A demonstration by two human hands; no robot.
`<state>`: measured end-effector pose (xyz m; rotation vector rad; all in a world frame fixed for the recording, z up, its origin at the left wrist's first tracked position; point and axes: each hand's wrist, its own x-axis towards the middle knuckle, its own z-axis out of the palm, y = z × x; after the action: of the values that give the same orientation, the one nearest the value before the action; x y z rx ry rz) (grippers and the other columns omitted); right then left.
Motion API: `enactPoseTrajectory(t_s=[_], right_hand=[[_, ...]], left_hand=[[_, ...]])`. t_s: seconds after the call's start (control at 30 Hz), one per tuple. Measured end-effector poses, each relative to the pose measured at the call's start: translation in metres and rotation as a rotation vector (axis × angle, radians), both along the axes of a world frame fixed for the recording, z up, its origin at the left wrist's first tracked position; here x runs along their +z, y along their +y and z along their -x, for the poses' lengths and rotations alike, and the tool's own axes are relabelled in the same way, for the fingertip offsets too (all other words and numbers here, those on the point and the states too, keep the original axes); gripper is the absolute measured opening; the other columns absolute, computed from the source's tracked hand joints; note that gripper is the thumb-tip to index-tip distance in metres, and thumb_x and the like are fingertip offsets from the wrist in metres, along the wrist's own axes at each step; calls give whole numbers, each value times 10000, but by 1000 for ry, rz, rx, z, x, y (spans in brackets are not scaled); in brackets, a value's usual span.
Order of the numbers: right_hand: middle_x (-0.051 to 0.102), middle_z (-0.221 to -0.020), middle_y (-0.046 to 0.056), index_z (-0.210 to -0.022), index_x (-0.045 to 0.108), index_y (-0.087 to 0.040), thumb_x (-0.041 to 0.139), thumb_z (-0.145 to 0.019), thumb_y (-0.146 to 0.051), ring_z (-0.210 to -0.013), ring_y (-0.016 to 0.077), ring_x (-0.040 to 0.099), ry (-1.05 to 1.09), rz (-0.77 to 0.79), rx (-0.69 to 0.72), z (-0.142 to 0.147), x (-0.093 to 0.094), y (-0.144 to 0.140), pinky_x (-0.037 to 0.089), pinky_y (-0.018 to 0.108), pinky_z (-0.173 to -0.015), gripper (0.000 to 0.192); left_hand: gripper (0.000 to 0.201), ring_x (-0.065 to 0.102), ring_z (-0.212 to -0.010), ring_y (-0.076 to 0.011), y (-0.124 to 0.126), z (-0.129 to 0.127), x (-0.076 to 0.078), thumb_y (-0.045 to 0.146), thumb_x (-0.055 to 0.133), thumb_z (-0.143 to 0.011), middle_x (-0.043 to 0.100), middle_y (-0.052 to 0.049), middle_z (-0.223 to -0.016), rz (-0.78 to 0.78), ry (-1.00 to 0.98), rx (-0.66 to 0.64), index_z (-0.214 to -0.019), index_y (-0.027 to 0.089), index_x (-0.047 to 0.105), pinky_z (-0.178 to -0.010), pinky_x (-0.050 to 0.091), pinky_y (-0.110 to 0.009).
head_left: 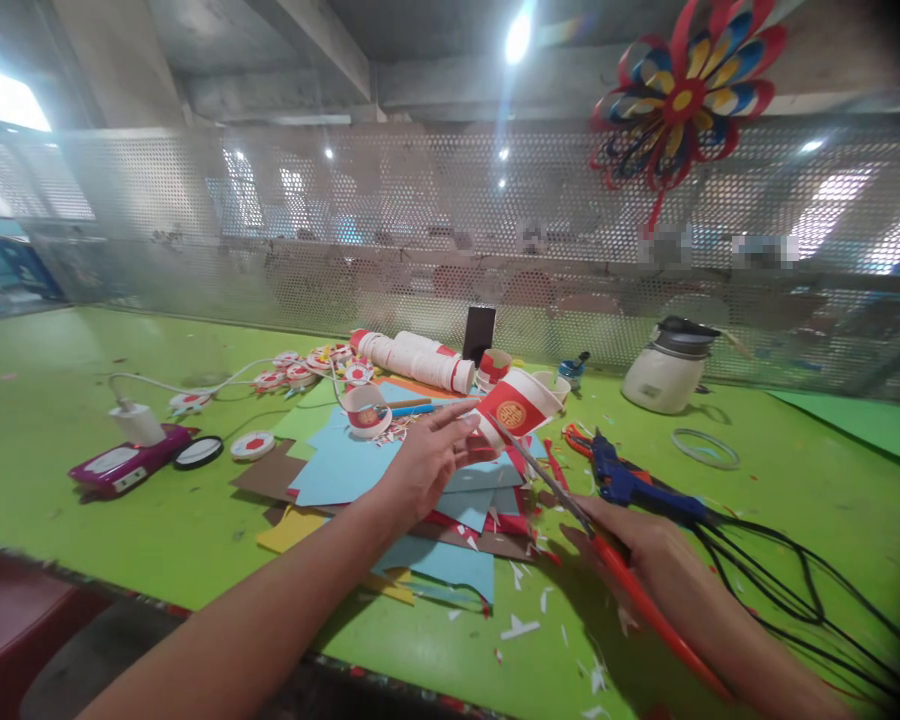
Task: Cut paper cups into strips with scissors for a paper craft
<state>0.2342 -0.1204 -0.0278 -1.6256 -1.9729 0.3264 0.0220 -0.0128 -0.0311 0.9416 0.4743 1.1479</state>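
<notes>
Operating remotely; I am judging a slip the main risk: if the scissors point(607, 560) are skidding off the curved wall of the red-and-white paper cup point(519, 408), they could be nicking the left hand point(427, 460), whose fingers are sitting close to the blades. Squeezing too hard could also be buckling the thin wall. The left hand is gripping the tilted cup by its narrow end; the cup is lying just beyond the fingertips, above the stacked paper point(337, 475). The right hand point(656, 545) is gripping the scissors, blades pointing at the cup; I am not confirming contact.
</notes>
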Motion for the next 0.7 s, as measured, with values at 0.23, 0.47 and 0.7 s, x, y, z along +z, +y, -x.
enactPoseTrajectory(t_s=[0.23, 0.47, 0.7], right_hand=[[725, -1170, -8, -1219, 660, -331, 483, -913, -366, -1028, 280, 688, -27, 37, 98, -2, 4, 2, 548, 368, -862, 355], [735, -1147, 25, -1210, 672, -292, 473, -905, -393, -1003, 295, 697, -49, 8, 73, -3, 1, 2, 560, 393, -840, 378], [707, -1205, 43, -1225, 662, -263, 450, -921, -385, -1085, 303, 658, -57, 64, 83, -6, -1, 5, 510, 449, -929, 390]], left_hand=[[270, 694, -823, -217, 5, 3, -1, 218, 763, -728, 718, -108, -942, 36, -20, -69, -956, 118, 660, -851, 524, -434], [305, 687, -789, -201, 1, 1, 1, 198, 789, -695, 706, -81, -866, 25, -32, -6, -922, 128, 597, -822, 519, -416], [340, 661, -822, -207, 0, -2, -3, 213, 814, -658, 671, -94, -897, -19, 52, 64, -905, 126, 597, -786, 521, -389]])
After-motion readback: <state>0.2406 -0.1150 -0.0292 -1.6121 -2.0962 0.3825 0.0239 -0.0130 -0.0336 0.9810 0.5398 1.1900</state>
